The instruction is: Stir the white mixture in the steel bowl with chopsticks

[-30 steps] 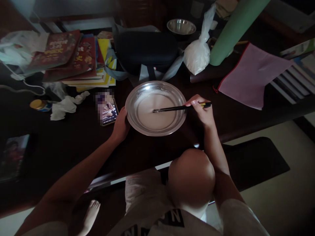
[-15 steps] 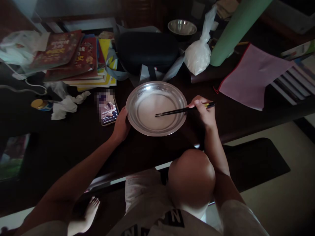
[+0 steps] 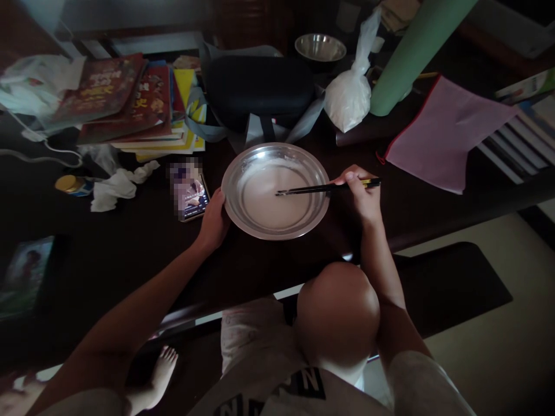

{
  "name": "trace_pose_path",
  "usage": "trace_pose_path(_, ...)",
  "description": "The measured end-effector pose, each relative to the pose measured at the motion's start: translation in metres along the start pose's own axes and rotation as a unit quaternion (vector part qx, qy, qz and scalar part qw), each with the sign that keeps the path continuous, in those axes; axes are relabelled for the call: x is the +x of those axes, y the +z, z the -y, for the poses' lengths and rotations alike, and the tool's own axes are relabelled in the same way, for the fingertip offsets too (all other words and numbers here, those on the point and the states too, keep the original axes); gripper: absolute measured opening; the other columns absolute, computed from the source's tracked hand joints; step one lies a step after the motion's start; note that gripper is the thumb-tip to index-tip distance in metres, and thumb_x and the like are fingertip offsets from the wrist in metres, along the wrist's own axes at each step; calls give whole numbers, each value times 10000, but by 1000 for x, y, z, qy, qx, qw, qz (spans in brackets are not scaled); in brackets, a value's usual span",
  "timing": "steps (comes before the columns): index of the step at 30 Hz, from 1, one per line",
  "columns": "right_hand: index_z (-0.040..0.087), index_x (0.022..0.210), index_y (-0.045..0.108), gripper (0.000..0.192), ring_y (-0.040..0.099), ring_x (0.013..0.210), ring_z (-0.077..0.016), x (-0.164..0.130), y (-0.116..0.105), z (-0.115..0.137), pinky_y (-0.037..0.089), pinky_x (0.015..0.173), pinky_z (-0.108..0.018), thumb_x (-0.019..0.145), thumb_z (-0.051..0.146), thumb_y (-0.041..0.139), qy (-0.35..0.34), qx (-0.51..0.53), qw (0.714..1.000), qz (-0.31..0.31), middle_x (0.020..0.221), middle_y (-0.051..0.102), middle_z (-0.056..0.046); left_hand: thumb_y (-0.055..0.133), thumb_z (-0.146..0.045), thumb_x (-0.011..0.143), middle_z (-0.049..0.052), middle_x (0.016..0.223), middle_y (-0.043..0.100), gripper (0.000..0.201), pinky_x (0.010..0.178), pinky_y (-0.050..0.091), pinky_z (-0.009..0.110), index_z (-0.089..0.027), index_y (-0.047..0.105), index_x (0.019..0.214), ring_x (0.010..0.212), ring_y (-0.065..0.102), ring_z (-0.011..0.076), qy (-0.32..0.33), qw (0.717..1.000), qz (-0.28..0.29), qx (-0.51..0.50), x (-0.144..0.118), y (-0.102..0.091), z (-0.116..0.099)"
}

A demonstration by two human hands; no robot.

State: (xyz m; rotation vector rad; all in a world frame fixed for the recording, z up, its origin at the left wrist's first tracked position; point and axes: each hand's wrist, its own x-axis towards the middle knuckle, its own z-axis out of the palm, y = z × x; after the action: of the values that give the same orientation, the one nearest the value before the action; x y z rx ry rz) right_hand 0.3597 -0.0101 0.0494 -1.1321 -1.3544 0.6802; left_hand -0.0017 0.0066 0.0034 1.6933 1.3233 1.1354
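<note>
A shallow steel basin [image 3: 237, 167] stands on the dark table [image 3: 130, 248] and holds a pale, milky batter [image 3: 269, 202]. My left hand [image 3: 213, 219] grips the basin's left rim. My right hand [image 3: 362, 193] holds a pair of dark chopsticks [image 3: 312, 189] whose tips dip into the batter near its middle. A tied plastic bag of white powder [image 3: 350, 95] sits just behind the basin.
A phone [image 3: 191, 193] lies left of the basin, beside crumpled tissues [image 3: 115, 188] and a small jar [image 3: 69, 185]. Stacked books [image 3: 130, 104], a dark case [image 3: 258, 86], a small steel bowl [image 3: 319, 47], a green roll [image 3: 411, 55] and a pink folder [image 3: 442, 133] crowd the back. My raised knee [image 3: 336, 306] is below the table edge.
The chopstick tips have swept around in the batter, down toward me and then back up to the middle. My left hand has stayed on the rim.
</note>
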Motion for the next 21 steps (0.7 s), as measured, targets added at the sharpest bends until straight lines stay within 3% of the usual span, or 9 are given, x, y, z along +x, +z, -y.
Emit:
trace_pose_path(5, 287, 727, 796, 421, 761, 773, -186, 0, 0, -1, 606, 788, -366, 917, 658, 737, -9, 9, 999, 44, 751, 763, 0, 681, -454, 966, 115, 1299, 763, 258, 1174, 544, 514, -233, 718, 1093, 1272, 691, 355, 26, 998, -16, 61, -1, -6, -10)
trace_pose_path(10, 289, 721, 792, 426, 744, 711, -169, 1, 0, 0, 597, 770, -360, 933, 652, 722, -7, 20, 1000, 5, 724, 753, 13, 715, -483, 936, 108, 1302, 767, 293, 1183, 528, 542, -232, 722, 1087, 1244, 693, 360, 37, 996, -2, 85, 0, -7, -7)
trace_pose_path(15, 294, 736, 804, 445, 762, 781, -196, 1, 0, 1, 616, 797, -382, 892, 705, 733, -7, -5, 999, 44, 760, 780, -5, 726, -483, 923, 102, 1298, 771, 276, 1180, 532, 517, -254, 730, 1077, 1249, 691, 351, 44, 996, -11, 76, -1, -5, -5)
trace_pose_path(19, 285, 703, 782, 472, 754, 733, -190, 1, 0, 1, 609, 780, -379, 908, 704, 713, -5, 3, 1000, 4, 712, 754, 5, 703, -496, 935, 102, 1285, 773, 274, 1165, 543, 509, -252, 729, 1058, 1233, 698, 343, 35, 997, -15, 62, 0, -2, -3)
trace_pose_path(21, 283, 703, 786, 454, 753, 727, -185, 1, 0, 1, 600, 761, -367, 920, 676, 719, -4, 11, 1000, 17, 713, 754, 6, 662, -502, 959, 109, 1301, 766, 286, 1179, 533, 521, -243, 725, 1061, 1257, 693, 347, 27, 998, -23, 47, 0, -1, -2)
